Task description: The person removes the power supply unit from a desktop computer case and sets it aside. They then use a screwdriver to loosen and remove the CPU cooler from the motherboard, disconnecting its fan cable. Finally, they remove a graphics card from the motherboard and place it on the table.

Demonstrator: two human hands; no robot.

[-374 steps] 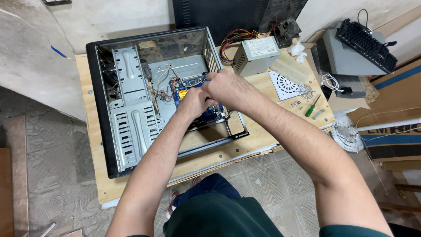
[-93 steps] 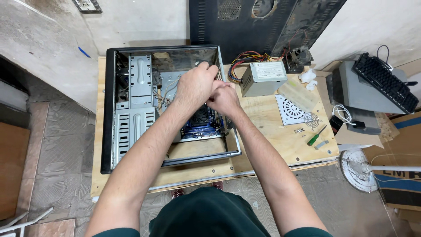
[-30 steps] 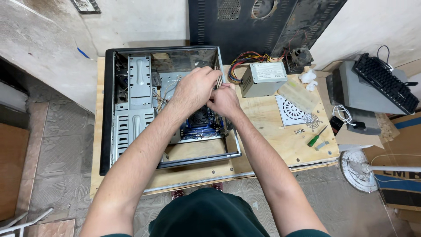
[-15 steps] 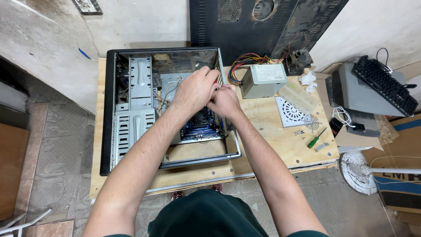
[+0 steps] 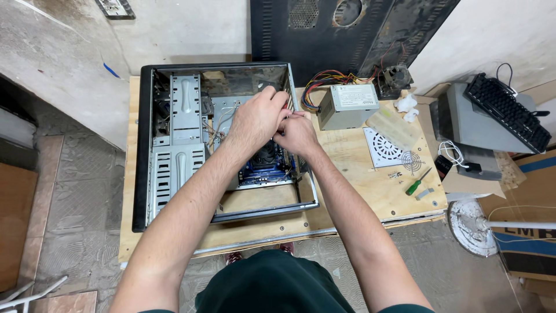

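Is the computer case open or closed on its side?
Open: the computer case lies flat with no side panel, and its blue board shows.

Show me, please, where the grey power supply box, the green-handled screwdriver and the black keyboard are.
grey power supply box [image 5: 347,107], head view, top face.
green-handled screwdriver [image 5: 414,186], head view, handle.
black keyboard [image 5: 508,112], head view, middle keys.

A low wooden table carries it all, standing on a grey tiled floor. Taking up its left half is an open computer case, lying on its side. Just right of the case sits a grey power supply, coloured wires trailing from its back. Near that lies a white fan grille with a small wire fan guard at its edge. Towards the right corner, a green-handled screwdriver lies beside a few small screws. White crumpled tissue rests at the far edge.
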